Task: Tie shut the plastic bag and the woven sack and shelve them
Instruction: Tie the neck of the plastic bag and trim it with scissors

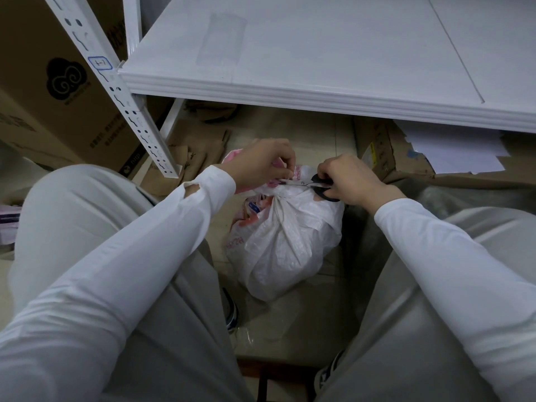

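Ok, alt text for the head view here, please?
A seated person's right hand holds black-handled scissors at the tied neck of a white woven sack on the floor between their knees, while the left hand pinches its gathered top. A white metal shelf stands just beyond, with cardboard boxes beside it.

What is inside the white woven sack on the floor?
The contents are hidden: the woven sack is opaque and cord binds its neck shut. Only a full, rounded shape shows.

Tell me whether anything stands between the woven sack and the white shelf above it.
Nothing visible does. The woven sack sits on the floor below the front edge of the white shelf, with open space between them. The left hand grips its neck, and the right hand holds scissors there.
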